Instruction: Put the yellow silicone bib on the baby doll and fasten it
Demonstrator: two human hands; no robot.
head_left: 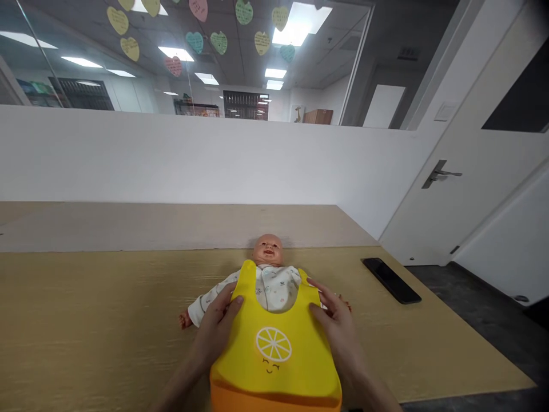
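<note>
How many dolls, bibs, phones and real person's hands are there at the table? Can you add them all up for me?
Doll: 1
Yellow bib: 1
Black phone: 1
Person's hands: 2 (left hand and right hand, both holding the bib)
Total: 5

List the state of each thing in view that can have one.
Yellow bib with orange pocket: unfastened, strap ends apart
Left hand: closed on bib's edge
Right hand: closed on bib's edge
Bald doll in white patterned clothing: lying face up
Black rectangular phone: screen dark
White rectangular ceiling lights: lit
</note>
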